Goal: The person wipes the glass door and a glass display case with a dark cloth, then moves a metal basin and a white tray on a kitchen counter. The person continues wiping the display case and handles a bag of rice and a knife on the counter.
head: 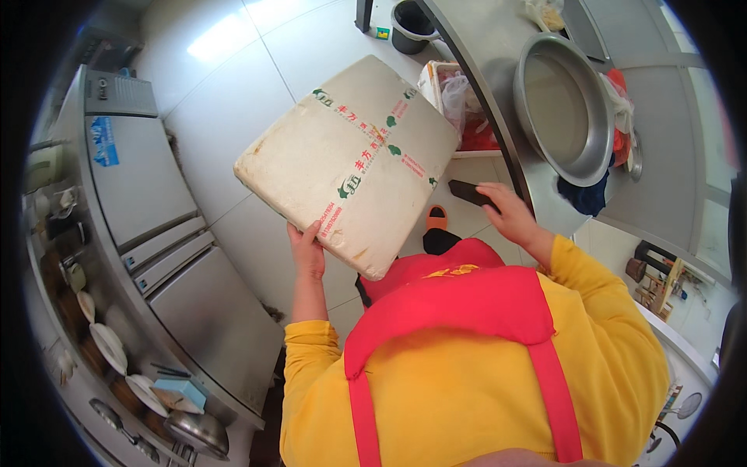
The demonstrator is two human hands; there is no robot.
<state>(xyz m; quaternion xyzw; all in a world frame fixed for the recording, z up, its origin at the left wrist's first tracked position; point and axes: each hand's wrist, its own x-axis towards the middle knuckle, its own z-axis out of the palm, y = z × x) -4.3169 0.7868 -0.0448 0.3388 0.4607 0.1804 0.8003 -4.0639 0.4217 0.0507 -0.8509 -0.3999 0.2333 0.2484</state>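
An off-white foam box (303,157), crossed with printed tape that bears writing, is held tilted in front of me above the tiled floor. My left hand (307,254) grips its near left edge, the thumb on top and the other fingers hidden beneath. The box's near corner reaches the red apron (449,303). My right hand (509,213) is apart from the box, fingers extended, holding nothing that I can see. It is nearest to a dark table leg (470,192) below the steel table's edge; whether they touch cannot be told.
On the steel table (496,58) to the right stands a large metal basin (523,117) with cloudy liquid. Below are a white crate (430,87) with plastic bags and a black bucket (402,44). A steel refrigerator cabinet (137,175) and a counter with plates (108,347) line the left.
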